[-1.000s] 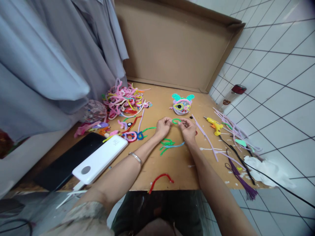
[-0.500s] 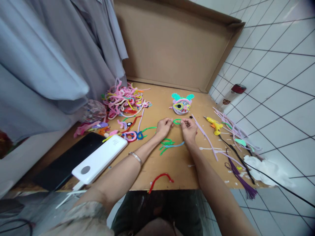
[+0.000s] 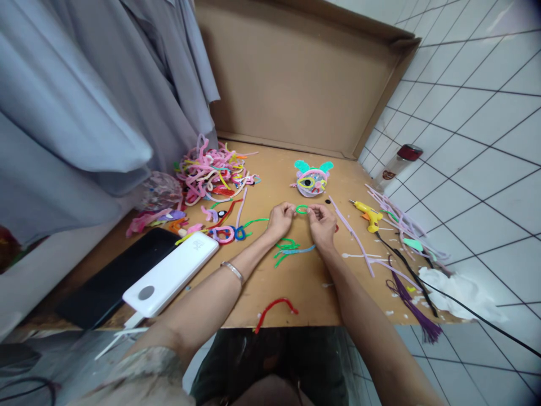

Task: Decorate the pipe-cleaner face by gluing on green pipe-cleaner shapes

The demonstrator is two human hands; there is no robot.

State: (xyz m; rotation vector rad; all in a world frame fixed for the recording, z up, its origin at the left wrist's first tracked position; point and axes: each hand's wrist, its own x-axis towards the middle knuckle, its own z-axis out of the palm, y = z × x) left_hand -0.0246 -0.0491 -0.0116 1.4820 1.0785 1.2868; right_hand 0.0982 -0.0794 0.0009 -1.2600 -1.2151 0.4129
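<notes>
My left hand and my right hand meet over the middle of the brown table. Both pinch a short green pipe cleaner bent into a small loop between them. Just beyond the hands stands a small pipe-cleaner animal face in pink with teal ears. Loose green and blue pipe cleaners lie on the table right under my wrists.
A tangled heap of pink pipe cleaners lies at back left. A white power bank and a black phone sit front left. A yellow glue gun, lilac stems, a purple tassel and white tissue are right. A red pipe cleaner lies at the near edge.
My right hand has shifted slightly left toward the left hand, and the green loop between them looks tighter. Everything else on the table is as before.
</notes>
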